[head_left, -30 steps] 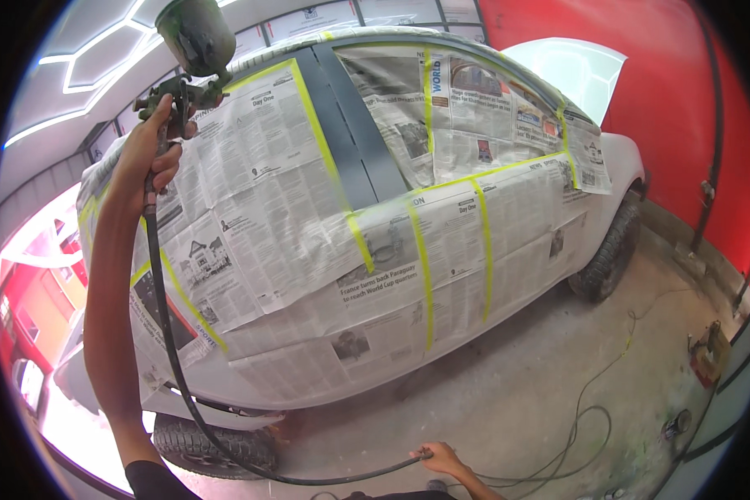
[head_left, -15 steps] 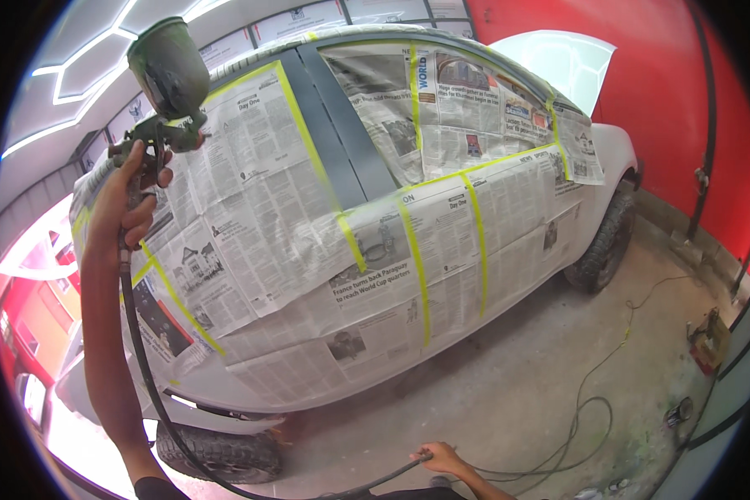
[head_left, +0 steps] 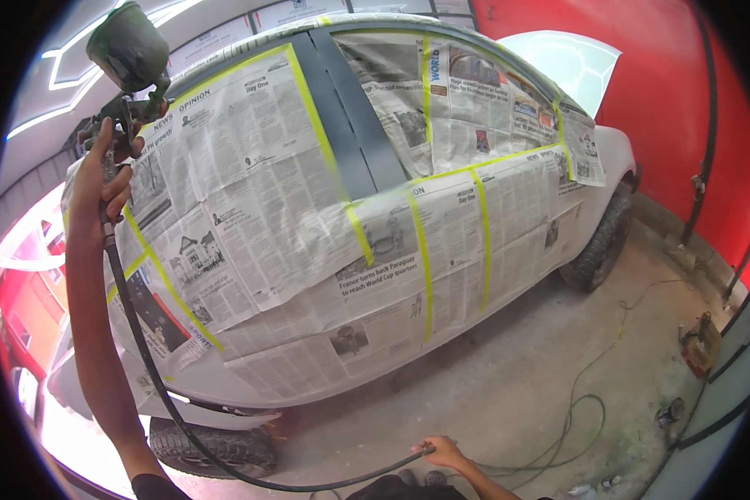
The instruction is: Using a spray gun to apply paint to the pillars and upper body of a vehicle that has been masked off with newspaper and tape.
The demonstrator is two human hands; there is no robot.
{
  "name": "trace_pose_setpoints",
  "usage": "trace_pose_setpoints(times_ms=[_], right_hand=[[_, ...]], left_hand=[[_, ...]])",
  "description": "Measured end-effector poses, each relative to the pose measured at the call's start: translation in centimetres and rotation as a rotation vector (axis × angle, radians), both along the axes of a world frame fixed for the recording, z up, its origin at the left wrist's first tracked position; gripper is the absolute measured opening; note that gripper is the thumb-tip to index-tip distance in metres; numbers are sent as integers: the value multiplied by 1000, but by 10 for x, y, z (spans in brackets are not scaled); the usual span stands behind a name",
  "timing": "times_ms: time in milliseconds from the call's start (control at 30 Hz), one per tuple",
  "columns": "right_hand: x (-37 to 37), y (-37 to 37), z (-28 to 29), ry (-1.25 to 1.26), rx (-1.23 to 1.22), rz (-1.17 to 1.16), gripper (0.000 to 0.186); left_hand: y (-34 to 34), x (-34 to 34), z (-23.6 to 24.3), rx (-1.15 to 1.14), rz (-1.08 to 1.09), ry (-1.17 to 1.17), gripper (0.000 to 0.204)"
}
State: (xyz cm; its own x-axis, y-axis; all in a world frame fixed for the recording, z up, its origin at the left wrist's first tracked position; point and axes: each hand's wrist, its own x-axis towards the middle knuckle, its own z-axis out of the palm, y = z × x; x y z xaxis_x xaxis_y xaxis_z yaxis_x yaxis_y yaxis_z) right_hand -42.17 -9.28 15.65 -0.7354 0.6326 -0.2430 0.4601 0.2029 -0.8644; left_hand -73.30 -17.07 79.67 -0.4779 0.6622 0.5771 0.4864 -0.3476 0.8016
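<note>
My left hand is raised at the upper left, fingers wrapped round the handle of a paint spray gun with a dark cup on top. The gun is close to the rear part of a car whose side is covered in newspaper edged with yellow tape. Between the window areas a dark grey door pillar shows bare. A black air hose drops from the gun's handle and curves along the bottom. Low in the middle, my right hand grips this hose, away from the car.
The rear wheel and front wheel stand on the concrete floor. Loose hose loops lie at right. A can and a reddish-brown box-like object sit by the right side. A red wall stands beyond.
My left hand and the spray gun have shifted left and slightly lower in view. The car appears slightly shifted as the view moved. My right hand still holds the hose.
</note>
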Motion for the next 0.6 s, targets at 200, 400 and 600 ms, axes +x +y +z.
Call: trace_pose_setpoints(times_ms=[200,400,600], right_hand=[[-19,-14,-4,-23,11,59,24],[-45,-15,4,-79,-43,57,25],[-49,-10,12,-133,-30,25,32]], left_hand=[[1,-17,-6,27,62,10,42],[1,-30,-8,51,93,16,44],[2,-47,-22,-16,146,66,52]])
